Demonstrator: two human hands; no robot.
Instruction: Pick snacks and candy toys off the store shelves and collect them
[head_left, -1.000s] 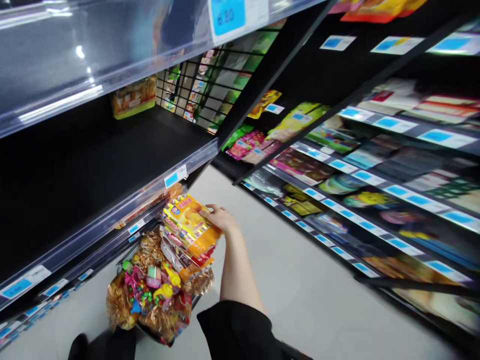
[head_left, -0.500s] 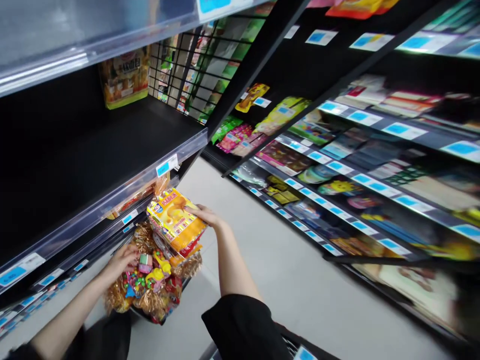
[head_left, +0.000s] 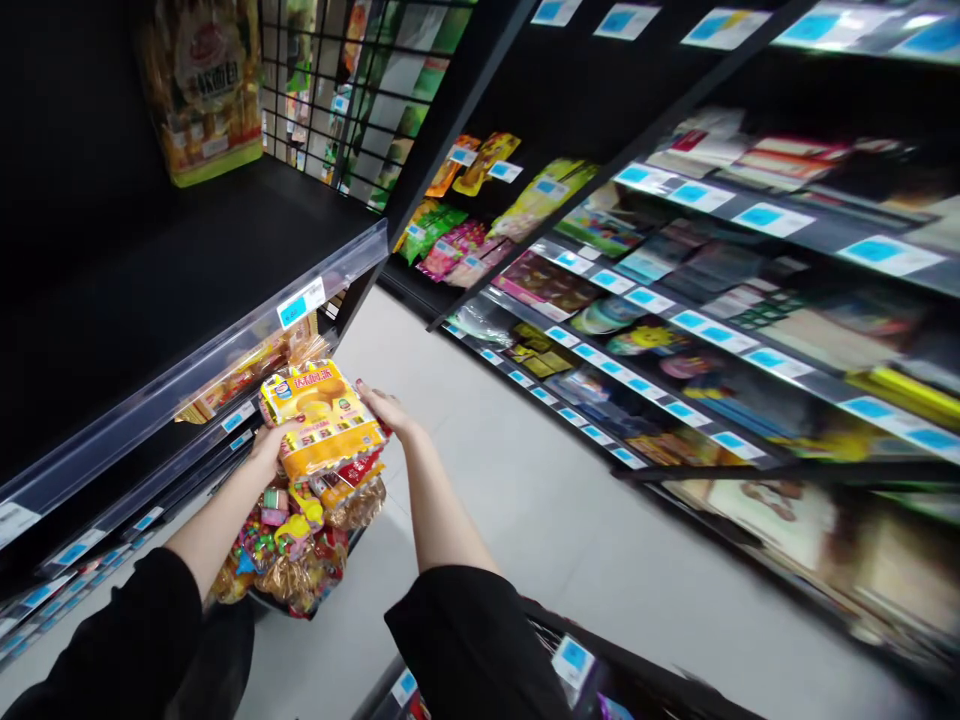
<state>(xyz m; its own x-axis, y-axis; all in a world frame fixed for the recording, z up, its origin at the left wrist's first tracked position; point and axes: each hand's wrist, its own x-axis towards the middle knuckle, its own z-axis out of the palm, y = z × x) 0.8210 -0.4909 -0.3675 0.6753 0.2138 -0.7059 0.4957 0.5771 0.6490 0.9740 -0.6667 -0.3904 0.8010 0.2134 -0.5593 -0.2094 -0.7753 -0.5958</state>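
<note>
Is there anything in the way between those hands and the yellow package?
Nothing visible: the left hand and right hand both touch the yellow package, at opposite sides. The gold-wrapped goods sit below it, not between.

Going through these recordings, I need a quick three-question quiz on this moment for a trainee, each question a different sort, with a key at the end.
1. How many of the person's hands hold the yellow and orange package? A: none; B: one; C: both.
2. True or false: the bag with the green base stands on the black shelf.
3. Fill in: both sleeves are ____ in colour.

Key:
1. C; the left hand and the right hand are both on it.
2. True.
3. Black.
</note>
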